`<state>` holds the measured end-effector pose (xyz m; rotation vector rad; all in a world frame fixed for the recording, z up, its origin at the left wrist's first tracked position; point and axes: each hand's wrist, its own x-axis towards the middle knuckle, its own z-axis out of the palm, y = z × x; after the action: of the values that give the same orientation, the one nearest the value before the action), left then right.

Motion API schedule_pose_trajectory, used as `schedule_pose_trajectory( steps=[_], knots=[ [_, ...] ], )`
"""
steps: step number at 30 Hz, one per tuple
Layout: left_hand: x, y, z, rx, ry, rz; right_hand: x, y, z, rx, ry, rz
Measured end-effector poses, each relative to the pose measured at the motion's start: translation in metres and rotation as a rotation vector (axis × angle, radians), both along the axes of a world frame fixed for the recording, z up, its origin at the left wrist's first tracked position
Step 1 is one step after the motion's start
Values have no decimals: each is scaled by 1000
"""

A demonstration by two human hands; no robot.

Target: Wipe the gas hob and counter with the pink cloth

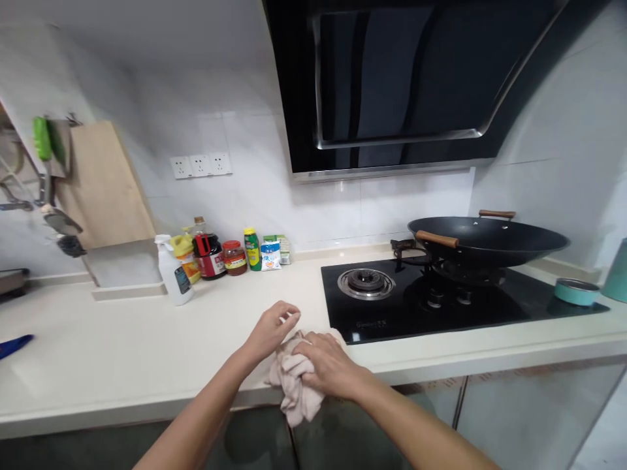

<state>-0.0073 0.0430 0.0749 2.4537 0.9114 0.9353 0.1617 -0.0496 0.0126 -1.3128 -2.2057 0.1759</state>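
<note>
A crumpled pale pink cloth (296, 382) lies at the front edge of the white countertop, and part of it hangs over the edge. My right hand (328, 362) presses down on it with the fingers bent round its folds. Just left of the cloth and slightly above the counter is my left hand (274, 326). Its fingers are loosely curled with a gap showing between them, and it holds nothing that I can see. The black glass gas hob (382, 326) begins right beside the cloth.
A black wok (490, 238) with wooden handles sits on the right burner. A turquoise round container (577, 292) stands farther right. Along the wall are a white spray bottle (174, 271), a red-lidded jar (235, 258) and other condiments. A black range hood (392, 85) hangs overhead.
</note>
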Motion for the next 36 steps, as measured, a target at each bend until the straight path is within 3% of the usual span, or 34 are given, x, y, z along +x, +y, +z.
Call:
schedule_pose_trajectory(
  steps=[4,8,11,16,21,24,26,33,36],
  knots=[
    [-56,6,-14,-52,29,163,-8,8,18,-94,403,19],
    [-92,22,-33,-9,23,323,43,20,40,-118,595,-104],
    [-100,29,-49,-5,69,371,98,22,40,-72,437,-345],
    [-94,28,-63,32,263,405,171,6,14,-83,-203,-755],
    [-90,24,-68,106,361,401,201,-10,8,-205,-244,-898],
    [-89,21,-69,122,370,396,184,-11,8,-170,-214,-939],
    [-87,19,-69,112,389,396,154,-8,6,-139,-211,-876],
    [-88,24,-69,137,421,426,1,18,6,-77,-158,-403],
    [-92,31,-71,119,367,425,-38,22,9,-66,-130,-213]
  ],
)
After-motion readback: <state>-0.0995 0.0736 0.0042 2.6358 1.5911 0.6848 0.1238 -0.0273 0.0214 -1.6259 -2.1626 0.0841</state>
